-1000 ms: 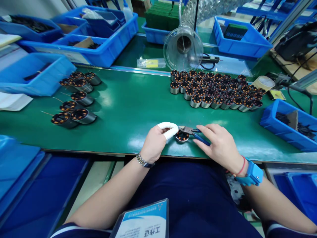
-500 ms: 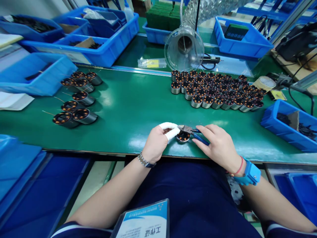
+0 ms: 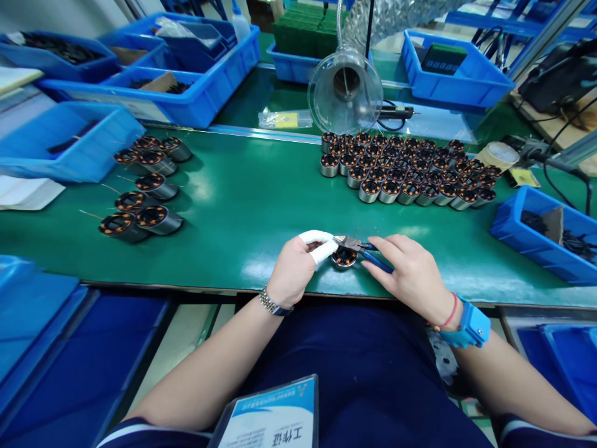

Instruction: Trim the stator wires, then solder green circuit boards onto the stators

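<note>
On the green table near its front edge stands a motor stator (image 3: 344, 258), a metal ring with copper windings inside. My right hand (image 3: 410, 274) is closed round the blue handles of a pair of cutting pliers (image 3: 357, 244). The pliers' jaws lie over the stator's top, close to my left fingertips. My left hand (image 3: 301, 264), with white covers on thumb and forefinger, is pinched at the stator's left upper rim. Whatever is between those fingertips, perhaps a fine wire, is too small to make out.
Rows of stators (image 3: 410, 168) fill the table's back right; several more stators (image 3: 140, 214) stand at the left, some with loose wires. A clear fume hood (image 3: 345, 93) hangs behind. Blue bins (image 3: 550, 236) flank the table, and a larger blue tray (image 3: 200, 93) stands back left.
Both hands, the pliers and the stator hold nearly the same position. The view has shifted very slightly.
</note>
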A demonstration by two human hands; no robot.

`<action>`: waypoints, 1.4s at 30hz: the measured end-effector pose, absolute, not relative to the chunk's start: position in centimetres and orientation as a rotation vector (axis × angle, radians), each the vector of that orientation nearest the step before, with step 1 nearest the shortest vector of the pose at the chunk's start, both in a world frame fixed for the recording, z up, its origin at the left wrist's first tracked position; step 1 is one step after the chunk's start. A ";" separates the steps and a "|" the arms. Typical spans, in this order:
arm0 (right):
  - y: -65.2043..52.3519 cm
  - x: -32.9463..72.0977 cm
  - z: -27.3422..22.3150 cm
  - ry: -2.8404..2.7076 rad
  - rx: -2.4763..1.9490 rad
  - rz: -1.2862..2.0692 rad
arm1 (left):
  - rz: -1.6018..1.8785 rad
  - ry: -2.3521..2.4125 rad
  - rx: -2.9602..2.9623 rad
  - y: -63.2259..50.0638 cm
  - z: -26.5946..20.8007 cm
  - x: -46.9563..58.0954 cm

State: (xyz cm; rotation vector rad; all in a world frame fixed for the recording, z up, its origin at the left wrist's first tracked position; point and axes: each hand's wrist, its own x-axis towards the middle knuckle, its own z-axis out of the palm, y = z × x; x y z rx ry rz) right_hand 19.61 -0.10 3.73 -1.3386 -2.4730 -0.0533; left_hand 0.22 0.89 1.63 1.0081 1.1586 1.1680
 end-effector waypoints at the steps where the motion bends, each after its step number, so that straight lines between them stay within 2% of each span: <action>1: -0.1 19.6 3.7 -2.469 -1.330 -0.044 | 1.169 1.161 1.019 0.9 1.6 0.2; 7: 0.3 22.0 4.3 -2.360 -1.386 -0.119 | 1.107 1.262 1.246 0.4 1.3 -0.7; 11: 1.2 24.3 5.3 -2.563 -1.573 -0.344 | 0.873 1.427 1.747 0.1 0.8 -1.1; 15: 1.5 24.6 6.7 -2.730 -1.578 -0.547 | 0.769 1.484 1.959 0.3 0.3 -0.3; 19: 1.5 25.4 6.9 -2.707 -1.531 -0.535 | 0.881 1.461 2.064 0.5 0.2 0.0; 23: 1.6 28.3 5.6 -2.568 -1.560 -0.532 | 1.161 1.433 2.506 0.4 0.5 -1.3; 27: 1.7 31.6 3.8 -2.491 -1.678 -0.551 | 1.168 1.285 2.860 0.5 0.8 -2.8; 37: 2.1 35.4 0.8 -2.398 -1.775 -0.388 | 1.296 1.055 3.071 0.9 2.1 -2.2; 42: 2.0 34.9 -0.1 -2.345 -1.767 -0.386 | 1.202 1.411 2.475 2.9 2.0 -1.3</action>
